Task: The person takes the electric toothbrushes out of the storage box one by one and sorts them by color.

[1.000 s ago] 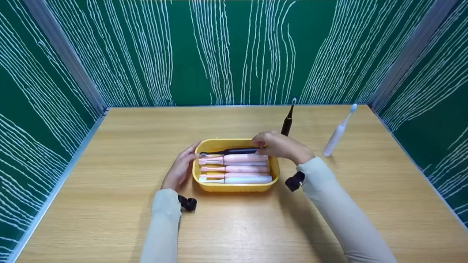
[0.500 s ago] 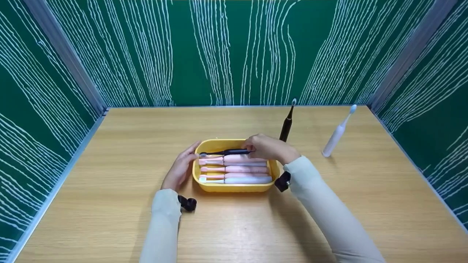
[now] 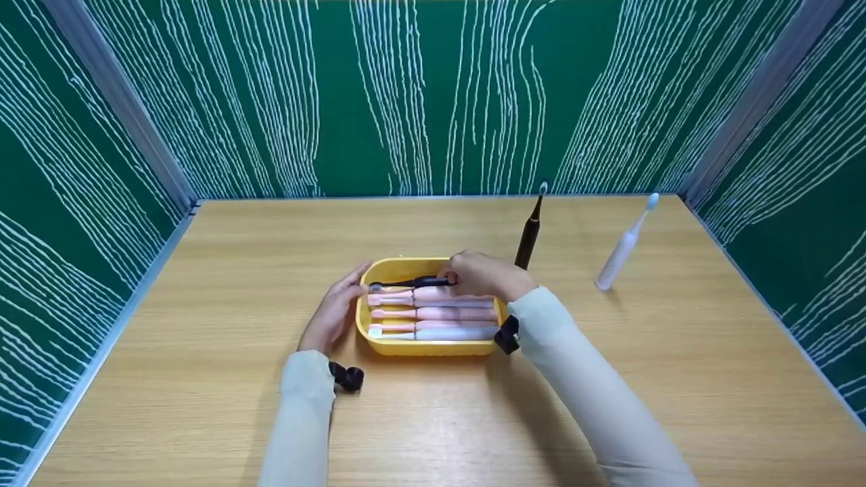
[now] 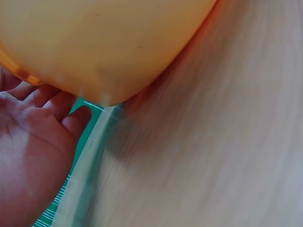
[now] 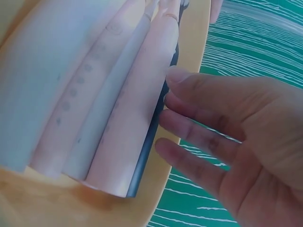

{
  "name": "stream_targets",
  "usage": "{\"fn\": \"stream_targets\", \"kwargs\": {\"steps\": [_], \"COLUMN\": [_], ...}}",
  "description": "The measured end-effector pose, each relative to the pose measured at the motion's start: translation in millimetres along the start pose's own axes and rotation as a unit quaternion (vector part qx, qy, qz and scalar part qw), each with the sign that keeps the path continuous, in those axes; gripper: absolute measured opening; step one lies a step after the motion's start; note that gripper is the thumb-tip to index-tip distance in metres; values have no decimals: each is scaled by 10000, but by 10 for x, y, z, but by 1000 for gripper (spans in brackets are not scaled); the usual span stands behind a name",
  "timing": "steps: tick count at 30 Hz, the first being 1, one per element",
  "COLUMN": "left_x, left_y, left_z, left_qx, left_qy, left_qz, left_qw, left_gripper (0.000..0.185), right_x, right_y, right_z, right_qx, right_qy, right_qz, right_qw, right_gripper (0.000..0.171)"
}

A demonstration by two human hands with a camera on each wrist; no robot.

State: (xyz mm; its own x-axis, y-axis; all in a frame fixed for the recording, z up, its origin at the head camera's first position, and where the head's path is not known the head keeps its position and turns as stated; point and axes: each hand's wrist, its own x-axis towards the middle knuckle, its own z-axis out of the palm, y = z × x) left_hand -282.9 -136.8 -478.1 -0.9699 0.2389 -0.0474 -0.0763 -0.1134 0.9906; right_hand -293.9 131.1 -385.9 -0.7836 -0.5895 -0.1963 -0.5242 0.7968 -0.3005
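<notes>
A yellow basket [image 3: 426, 348] sits mid-table, holding several electric toothbrushes laid side by side. Pink toothbrushes [image 3: 454, 314] and a white toothbrush [image 3: 457, 334] lie towards its front. Along the far wall lies a black electric toothbrush [image 3: 427, 281], its head to the left. My right hand [image 3: 484, 274] reaches over the far right rim and pinches the black toothbrush's handle between thumb and fingers; in the right wrist view the handle's lower end [image 5: 137, 182] shows beyond the fingers. My left hand [image 3: 333, 308] rests against the basket's left end, fingers extended along the outside.
A black electric toothbrush [image 3: 528, 242] stands upright behind my right hand, close to the wrist. Farther right stands a white electric toothbrush [image 3: 617, 260]. Green walls with white lines border the wooden table [image 3: 284, 230] at the back and sides.
My right hand has slid left along the black toothbrush's handle, from the basket's right end towards its middle. The toothbrushes, the basket and my left hand have stayed in place.
</notes>
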Motion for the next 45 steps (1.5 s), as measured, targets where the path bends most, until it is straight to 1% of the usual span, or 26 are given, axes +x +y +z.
{"fn": "stream_targets", "kwargs": {"steps": [8, 16, 19, 25, 31, 38, 43, 45], "left_x": [-16, -13, -17, -18, -11, -21, -22, -15], "left_y": [-12, 4, 9, 16, 13, 1, -3, -3], "left_z": [2, 11, 10, 6, 11, 10, 12, 11], "left_qx": [34, 97, 133, 227, 174, 238, 214, 279], "left_qy": [-129, -53, -73, -14, 23, -13, -31, -12], "left_qz": [188, 78, 63, -27, 96, 123, 143, 86], "left_qw": [9997, 9999, 9999, 9997, 9998, 9996, 9997, 9996], "left_gripper": [57, 57, 57, 58, 59, 58, 59, 59], "right_x": [49, 55, 56, 42, 30, 15, -2, -8], "right_y": [-49, -88, -102, -97, -88, -86, -76, -72], "right_z": [60, 85, 90, 129, 150, 150, 148, 149], "right_qx": [-309, -279, -310, -438, -279, -333, -354, -361], "right_qy": [33, -65, -120, -196, -266, -308, -302, -313], "right_qz": [-218, 161, 219, 152, 185, -6, 44, 96], "right_qw": [9993, 9995, 9992, 9987, 9991, 9990, 9989, 9988], "right_gripper": [27, 33, 34, 32, 33, 35, 36, 36]}}
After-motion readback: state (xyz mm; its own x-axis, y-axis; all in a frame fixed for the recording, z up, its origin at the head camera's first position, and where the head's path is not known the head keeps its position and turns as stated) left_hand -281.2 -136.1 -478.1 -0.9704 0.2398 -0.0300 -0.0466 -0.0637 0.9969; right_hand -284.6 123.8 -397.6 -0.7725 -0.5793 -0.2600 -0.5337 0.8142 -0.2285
